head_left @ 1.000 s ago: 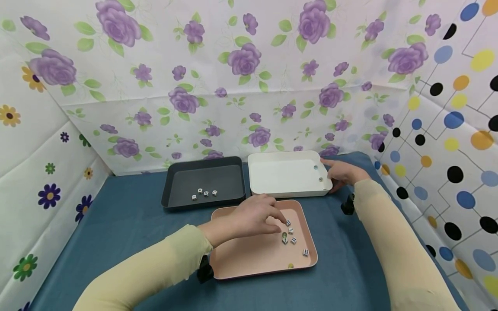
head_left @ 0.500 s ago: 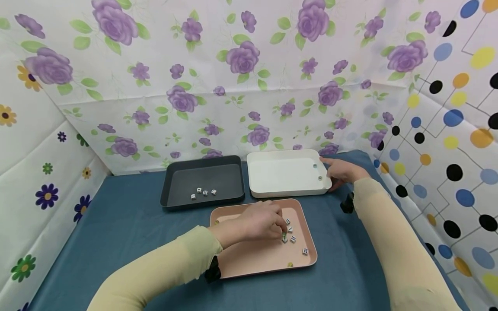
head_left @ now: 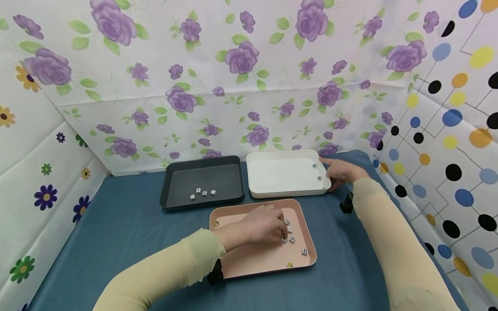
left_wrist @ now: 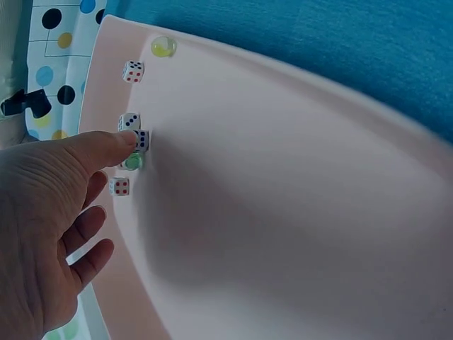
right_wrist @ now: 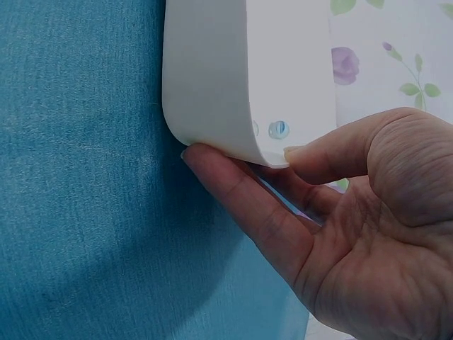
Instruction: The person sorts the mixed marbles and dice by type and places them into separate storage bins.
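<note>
My left hand (head_left: 262, 225) is over the pink tray (head_left: 249, 268), fingers curled and fingertips down among several white dice (head_left: 292, 239). Thumb and forefinger are at a green marble (left_wrist: 132, 161), seemingly pinching it; the forefinger's tip is hidden in the left wrist view. Beside the thumb tip lies a die with blue dots (left_wrist: 141, 140). A yellow marble (head_left: 289, 264) rests near the tray's front edge. My right hand (head_left: 342, 172) grips the right end of the white tray (head_left: 285, 172), thumb on the rim and fingers against the outside. Two clear marbles (head_left: 319, 178) lie inside that tray.
A black tray (head_left: 183, 177) holding several white dice (head_left: 204, 193) stands at the back left, beside the white tray. Another yellowish marble (head_left: 216, 223) lies at the pink tray's left end. Blue cloth (head_left: 128, 242) covers the table; patterned sheets (head_left: 218, 90) enclose it.
My left hand has moved down and slightly right onto the green marble, its fingers curling in and covering it in the head view. The right hand keeps its hold on the white tray.
</note>
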Motion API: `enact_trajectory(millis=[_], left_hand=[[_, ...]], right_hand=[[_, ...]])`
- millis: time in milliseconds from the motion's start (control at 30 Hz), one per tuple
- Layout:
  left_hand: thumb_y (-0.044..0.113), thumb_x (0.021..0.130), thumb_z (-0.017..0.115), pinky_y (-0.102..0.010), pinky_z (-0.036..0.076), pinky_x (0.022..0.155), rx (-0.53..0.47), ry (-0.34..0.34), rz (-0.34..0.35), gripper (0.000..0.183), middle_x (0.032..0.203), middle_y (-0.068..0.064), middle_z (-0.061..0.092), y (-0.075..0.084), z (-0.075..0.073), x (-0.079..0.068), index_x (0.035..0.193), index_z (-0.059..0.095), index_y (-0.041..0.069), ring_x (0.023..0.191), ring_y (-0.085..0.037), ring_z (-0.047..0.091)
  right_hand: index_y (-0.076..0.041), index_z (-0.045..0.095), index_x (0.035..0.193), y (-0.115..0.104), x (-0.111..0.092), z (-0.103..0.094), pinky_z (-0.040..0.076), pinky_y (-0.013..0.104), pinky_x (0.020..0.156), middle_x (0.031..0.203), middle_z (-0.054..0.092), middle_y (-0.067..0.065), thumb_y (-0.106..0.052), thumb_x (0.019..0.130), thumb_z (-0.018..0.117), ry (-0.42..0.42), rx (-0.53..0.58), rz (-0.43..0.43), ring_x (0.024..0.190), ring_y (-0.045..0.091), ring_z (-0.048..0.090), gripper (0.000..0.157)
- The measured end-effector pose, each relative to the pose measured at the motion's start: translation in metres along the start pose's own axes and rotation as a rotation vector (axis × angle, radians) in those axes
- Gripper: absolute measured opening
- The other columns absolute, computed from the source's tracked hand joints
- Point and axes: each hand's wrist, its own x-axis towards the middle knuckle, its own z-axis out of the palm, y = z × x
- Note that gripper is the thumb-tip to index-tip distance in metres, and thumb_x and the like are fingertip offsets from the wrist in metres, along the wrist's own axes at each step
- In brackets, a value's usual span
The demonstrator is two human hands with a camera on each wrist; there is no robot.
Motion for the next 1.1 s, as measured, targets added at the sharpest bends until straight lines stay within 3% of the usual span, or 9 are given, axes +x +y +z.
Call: enact_trajectory(millis=[333, 567, 800, 1100], left_hand=[[0.037, 0.087, 0.083, -0.022, 0.037, 0.073, -0.032, -0.028, -0.055, 0.008, 0.102, 0.014, 0.059, 0.0008, 0.0035, -0.0013, 0.094, 0.078, 0.037, 0.091, -0.006, 0.045], [0.034, 0.086, 0.082, -0.023, 0.037, 0.072, -0.043, -0.021, -0.061, 0.010, 0.102, 0.014, 0.058, 0.0017, 0.0061, -0.0026, 0.093, 0.076, 0.037, 0.086, -0.006, 0.044], [0.033, 0.086, 0.081, -0.023, 0.036, 0.071, -0.047, -0.016, -0.073, 0.009, 0.101, 0.015, 0.058, 0.0014, 0.0085, -0.0039, 0.094, 0.077, 0.036, 0.085, -0.006, 0.043], [0.042, 0.087, 0.081, -0.023, 0.036, 0.072, -0.007, -0.008, -0.056, 0.008, 0.103, 0.015, 0.058, 0.0021, 0.0071, -0.0023, 0.092, 0.078, 0.037, 0.089, -0.006, 0.044]], right_hand=[[-0.024, -0.003, 0.165, -0.0004, -0.0012, -0.0006, 0.059, 0.048, 0.081, 0.167, -0.006, 0.027, 0.009, 0.099, 0.042, -0.004, 0.004, -0.005, 0.118, 0.041, 0.059, 0.087], [-0.024, -0.003, 0.165, -0.0001, -0.0008, -0.0003, 0.059, 0.048, 0.081, 0.167, -0.006, 0.028, 0.009, 0.098, 0.042, -0.003, -0.003, -0.002, 0.115, 0.040, 0.061, 0.087], [-0.024, -0.004, 0.165, -0.0003, -0.0016, -0.0006, 0.060, 0.047, 0.080, 0.165, -0.001, 0.030, 0.009, 0.097, 0.042, 0.006, -0.003, -0.003, 0.099, 0.034, 0.068, 0.088], [-0.024, -0.004, 0.165, 0.0022, 0.0002, -0.0025, 0.059, 0.050, 0.082, 0.166, -0.005, 0.028, 0.009, 0.098, 0.040, -0.012, 0.021, -0.007, 0.101, 0.034, 0.068, 0.087]])
